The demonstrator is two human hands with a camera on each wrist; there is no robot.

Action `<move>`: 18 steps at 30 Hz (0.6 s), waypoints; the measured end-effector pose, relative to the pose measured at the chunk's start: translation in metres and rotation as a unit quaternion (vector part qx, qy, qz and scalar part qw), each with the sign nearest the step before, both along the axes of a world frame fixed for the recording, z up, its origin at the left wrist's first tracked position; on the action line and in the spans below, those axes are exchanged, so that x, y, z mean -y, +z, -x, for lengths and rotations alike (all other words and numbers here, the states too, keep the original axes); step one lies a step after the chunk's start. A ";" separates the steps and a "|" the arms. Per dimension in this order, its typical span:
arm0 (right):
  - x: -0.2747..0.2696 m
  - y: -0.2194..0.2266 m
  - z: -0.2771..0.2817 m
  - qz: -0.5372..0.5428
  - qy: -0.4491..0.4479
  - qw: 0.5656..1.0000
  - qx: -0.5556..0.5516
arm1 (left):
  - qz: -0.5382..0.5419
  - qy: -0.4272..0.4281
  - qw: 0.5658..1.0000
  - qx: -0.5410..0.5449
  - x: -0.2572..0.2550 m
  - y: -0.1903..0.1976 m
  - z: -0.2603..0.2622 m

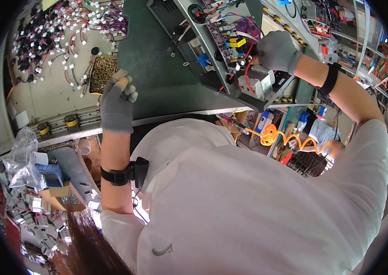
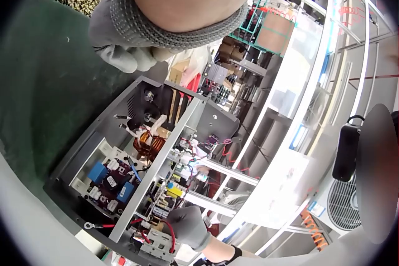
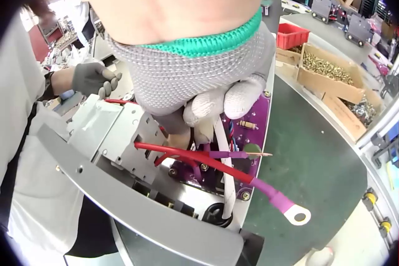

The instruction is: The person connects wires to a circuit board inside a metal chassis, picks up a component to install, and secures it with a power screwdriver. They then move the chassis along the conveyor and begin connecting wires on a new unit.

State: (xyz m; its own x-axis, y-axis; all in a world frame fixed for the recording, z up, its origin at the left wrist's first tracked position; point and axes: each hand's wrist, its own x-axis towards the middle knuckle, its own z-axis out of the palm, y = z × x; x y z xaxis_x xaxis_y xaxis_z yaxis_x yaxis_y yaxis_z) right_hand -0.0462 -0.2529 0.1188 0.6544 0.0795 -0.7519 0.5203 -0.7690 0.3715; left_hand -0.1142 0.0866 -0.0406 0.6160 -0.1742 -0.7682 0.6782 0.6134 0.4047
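The fingers (image 3: 240, 101) of the gloved right hand (image 1: 276, 50) are curled together around wires inside an open grey metal chassis (image 1: 244, 94); a white wire (image 3: 225, 172) runs down out of the grip, and a red wire (image 3: 187, 152) passes just beneath the knuckles, across a purple circuit board (image 3: 249, 135); a purple-sleeved lead ending in a ring terminal (image 3: 298, 217) lies loose over the chassis edge. The chassis sits tilted on a dark green mat (image 1: 157, 78) on the bench (image 1: 28, 101). The gloved left hand (image 1: 117, 101) rests on the near edge of the mat, well apart from the chassis, fingers loosely bent and holding nothing; just beyond it stands a box of small screws (image 1: 103, 73); farther left, many short white-plugged wire leads (image 1: 56, 32) lie scattered on the bench; an orange coiled hose (image 1: 276, 136) hangs below the bench edge.
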 end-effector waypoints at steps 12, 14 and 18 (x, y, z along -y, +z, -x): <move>0.006 0.019 0.005 -0.101 -0.118 0.987 0.030 | 0.020 -0.002 0.999 0.033 -0.004 0.011 0.007; 0.000 0.031 0.008 -0.119 -0.203 0.971 0.034 | 0.023 -0.002 0.999 0.028 -0.005 0.008 0.009; 0.026 0.023 0.028 -0.379 -0.260 0.886 -0.055 | 0.027 -0.018 0.999 0.031 0.005 0.014 0.006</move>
